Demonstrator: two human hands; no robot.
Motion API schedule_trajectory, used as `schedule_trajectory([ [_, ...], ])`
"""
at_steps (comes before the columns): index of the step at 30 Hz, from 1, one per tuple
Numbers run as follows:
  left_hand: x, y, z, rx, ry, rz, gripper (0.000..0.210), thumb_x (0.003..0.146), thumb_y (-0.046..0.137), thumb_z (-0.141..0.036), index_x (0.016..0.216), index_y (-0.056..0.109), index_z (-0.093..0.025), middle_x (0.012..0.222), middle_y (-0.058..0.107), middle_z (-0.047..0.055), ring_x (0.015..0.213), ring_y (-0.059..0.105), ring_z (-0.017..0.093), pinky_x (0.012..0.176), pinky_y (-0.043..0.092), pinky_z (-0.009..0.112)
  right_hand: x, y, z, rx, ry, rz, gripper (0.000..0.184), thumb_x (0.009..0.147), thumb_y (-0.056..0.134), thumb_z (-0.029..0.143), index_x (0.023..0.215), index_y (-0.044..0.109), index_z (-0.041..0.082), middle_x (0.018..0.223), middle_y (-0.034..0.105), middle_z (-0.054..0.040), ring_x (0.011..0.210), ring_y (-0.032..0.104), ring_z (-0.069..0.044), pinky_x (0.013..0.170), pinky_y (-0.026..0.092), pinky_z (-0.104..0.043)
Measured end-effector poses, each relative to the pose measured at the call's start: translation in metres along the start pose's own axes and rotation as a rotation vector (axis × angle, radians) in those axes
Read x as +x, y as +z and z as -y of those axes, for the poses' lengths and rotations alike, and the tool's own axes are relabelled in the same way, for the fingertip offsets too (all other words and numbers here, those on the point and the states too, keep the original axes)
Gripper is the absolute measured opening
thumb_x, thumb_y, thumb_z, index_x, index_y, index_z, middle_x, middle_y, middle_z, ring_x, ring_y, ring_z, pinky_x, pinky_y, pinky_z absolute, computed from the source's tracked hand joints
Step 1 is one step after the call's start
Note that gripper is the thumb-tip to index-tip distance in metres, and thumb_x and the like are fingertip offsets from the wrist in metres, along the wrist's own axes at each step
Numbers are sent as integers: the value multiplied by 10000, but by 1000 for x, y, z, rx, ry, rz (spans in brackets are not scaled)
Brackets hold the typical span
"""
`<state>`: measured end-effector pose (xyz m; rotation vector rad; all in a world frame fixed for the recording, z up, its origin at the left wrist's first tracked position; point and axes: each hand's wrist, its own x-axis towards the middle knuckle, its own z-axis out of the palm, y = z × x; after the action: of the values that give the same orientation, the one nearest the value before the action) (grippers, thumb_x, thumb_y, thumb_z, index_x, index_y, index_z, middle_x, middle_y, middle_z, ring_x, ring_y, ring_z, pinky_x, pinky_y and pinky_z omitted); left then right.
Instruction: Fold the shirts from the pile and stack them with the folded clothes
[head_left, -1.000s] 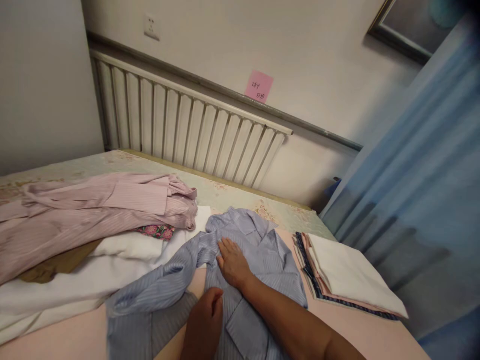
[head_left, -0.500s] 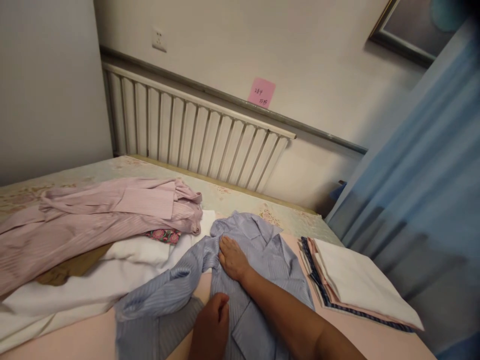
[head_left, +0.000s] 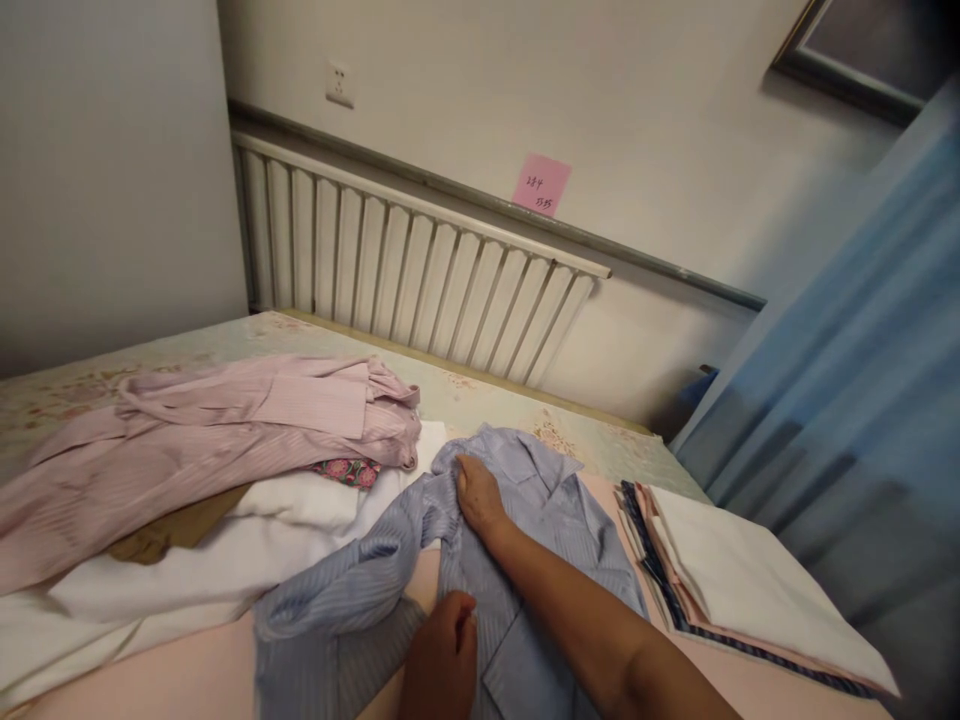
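Observation:
A light blue striped shirt (head_left: 540, 545) lies spread out in front of me, its collar at the far end and one sleeve (head_left: 352, 570) stretched out to the left. At the shoulder by that sleeve, my right hand (head_left: 481, 495) has its fingers bent down and closed on the cloth. Lower down, at the left side edge of the shirt, my left hand (head_left: 444, 650) is curled with the thumb on top. Its fingers close on the shirt edge, though their tips are hidden.
On the left, a loose heap holds a pink striped garment (head_left: 247, 420), white cloth (head_left: 202, 560) and a brown piece (head_left: 169, 530). A folded stack (head_left: 765, 570) with white on top sits at right. Behind the bed stands a radiator (head_left: 420, 260); a blue curtain (head_left: 847, 330) hangs right.
My right hand lay flatter on the shirt's shoulder and now its fingers are bent and closed on the cloth. The whole view has shifted slightly, so things appear farther right.

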<state>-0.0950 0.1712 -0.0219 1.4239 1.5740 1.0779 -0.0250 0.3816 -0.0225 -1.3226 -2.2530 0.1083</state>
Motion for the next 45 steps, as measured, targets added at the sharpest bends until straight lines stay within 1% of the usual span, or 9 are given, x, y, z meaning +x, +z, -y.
schedule_trajectory([
  [4, -1, -1, -1, 13, 10, 8, 239, 834, 375, -194, 879, 609, -185, 834, 680, 40, 810, 628, 170, 757, 433, 267, 22, 16, 4, 2, -51, 54, 295, 929, 375, 198, 1146, 569, 145, 1120, 627, -116, 1091, 540, -211, 991, 379, -338],
  [8, -2, -2, -2, 18, 11, 27, 234, 830, 367, -184, 859, 599, -187, 844, 676, 48, 823, 624, 179, 762, 427, 279, 37, 29, 9, 12, -140, 124, 289, 926, 449, 225, 1192, 553, 184, 1248, 584, -91, 1201, 482, -190, 1053, 324, -342],
  [13, -2, -2, -1, 17, 12, 51, 246, 838, 348, -173, 877, 590, -173, 867, 670, 64, 848, 621, 187, 778, 421, 289, 42, 25, 11, 7, -186, 134, 330, 914, 480, 231, 1235, 556, 222, 1253, 602, -45, 1195, 499, -155, 1037, 348, -282],
  [20, -3, 3, -1, 61, -17, 20, 236, 832, 364, -136, 840, 597, -177, 833, 659, 44, 817, 609, 170, 750, 406, 265, 64, -8, -20, -119, 76, 8, 377, 930, 358, 186, 1229, 585, 149, 1203, 621, -110, 1144, 532, -190, 1005, 359, -295],
  [25, -4, 9, 4, 73, -15, -21, 233, 835, 376, -136, 854, 604, -181, 843, 661, 44, 820, 611, 165, 757, 406, 258, 90, -20, -55, -182, 179, 133, 348, 876, 459, 159, 1161, 652, 208, 1115, 678, -80, 1041, 600, -190, 916, 393, -253],
  [31, -4, 11, 6, 104, -16, -10, 234, 829, 378, -130, 851, 603, -192, 824, 655, 39, 800, 612, 161, 749, 408, 251, 104, -9, -70, -185, 222, 255, 197, 795, 583, 176, 911, 732, 233, 980, 723, -29, 954, 628, -168, 811, 401, -198],
  [38, -5, 12, 8, 99, 0, -6, 231, 835, 368, -154, 852, 596, -184, 852, 652, 61, 826, 611, 176, 774, 413, 280, 101, 1, -68, -195, 343, 78, 297, 895, 421, 186, 981, 703, 153, 1005, 704, -113, 928, 620, -178, 786, 400, -228],
  [42, -5, 11, 6, 93, -3, 5, 231, 840, 358, -155, 860, 587, -182, 832, 643, 50, 811, 608, 170, 752, 405, 276, 98, 3, -67, -144, 324, 39, 263, 861, 459, 153, 935, 711, 173, 936, 717, -58, 885, 627, -151, 774, 412, -201],
  [45, -5, 9, 5, 97, -15, 15, 227, 843, 358, -154, 857, 583, -183, 829, 643, 44, 804, 604, 166, 739, 397, 273, 92, 0, -62, -106, 286, 2, 294, 851, 452, 126, 1002, 697, 187, 960, 716, -35, 887, 633, -144, 803, 429, -206],
])
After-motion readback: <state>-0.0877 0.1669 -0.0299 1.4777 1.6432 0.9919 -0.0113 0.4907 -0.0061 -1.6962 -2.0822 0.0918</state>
